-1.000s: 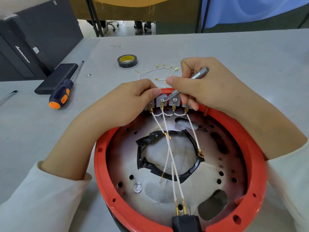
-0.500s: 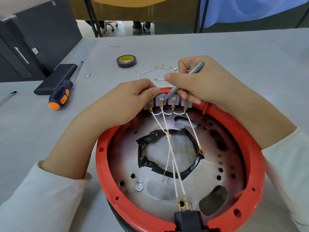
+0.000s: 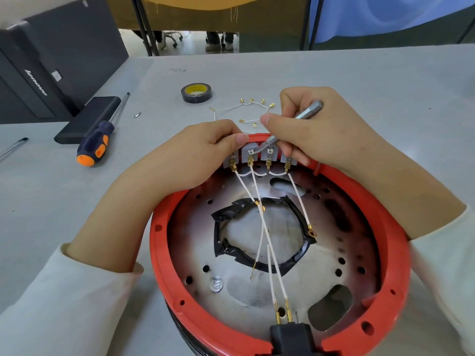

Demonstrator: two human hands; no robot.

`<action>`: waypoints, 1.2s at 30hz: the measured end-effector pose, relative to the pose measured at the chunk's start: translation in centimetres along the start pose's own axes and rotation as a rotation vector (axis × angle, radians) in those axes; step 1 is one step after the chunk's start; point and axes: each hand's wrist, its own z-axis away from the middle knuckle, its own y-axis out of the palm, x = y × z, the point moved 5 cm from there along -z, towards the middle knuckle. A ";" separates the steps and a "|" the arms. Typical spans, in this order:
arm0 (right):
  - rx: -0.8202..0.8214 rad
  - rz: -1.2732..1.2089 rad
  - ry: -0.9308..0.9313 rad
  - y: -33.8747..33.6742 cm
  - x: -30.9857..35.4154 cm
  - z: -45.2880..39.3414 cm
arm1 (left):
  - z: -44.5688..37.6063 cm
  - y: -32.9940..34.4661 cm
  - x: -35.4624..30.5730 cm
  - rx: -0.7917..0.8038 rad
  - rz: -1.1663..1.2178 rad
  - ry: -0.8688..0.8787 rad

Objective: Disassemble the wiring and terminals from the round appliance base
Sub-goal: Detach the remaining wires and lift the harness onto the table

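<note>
Pinching bit point(image 3: 295, 129), right hand point(image 3: 321, 129) probes terminals point(image 3: 259, 156).

Pretty crowded at the far rim of the red base point(image 3: 164, 265): left hand point(image 3: 190, 160) and right hand point(image 3: 316, 134) parked right over the terminal row point(image 3: 259, 158), metal bit point(image 3: 295, 124) angled down between them. White wires point(image 3: 267, 237) strung across the middle opening, blocking a straight reach inside. Black plug block point(image 3: 291, 337) sitting on the near rim. Open tabletop point(image 3: 372, 80) off to the far right. Far left cluttered with screwdriver point(image 3: 96, 142), black box point(image 3: 87, 119), tape roll point(image 3: 196, 93), loose wires point(image 3: 246, 109) just beyond the hands.
</note>
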 end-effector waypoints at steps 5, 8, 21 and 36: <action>0.010 0.012 0.045 0.2 -0.1 -0.5 | 0.0 0.1 0.0 0.006 0.004 -0.002; -0.027 0.002 0.030 0.1 0.1 -0.3 | 0.0 0.1 0.1 0.006 0.014 0.000; -0.018 -0.021 0.088 0.1 0.3 -0.4 | -0.1 0.2 0.1 0.008 -0.009 0.010; 0.058 0.014 0.273 -0.1 0.2 -1.5 | 0.0 0.1 0.0 0.001 -0.021 0.004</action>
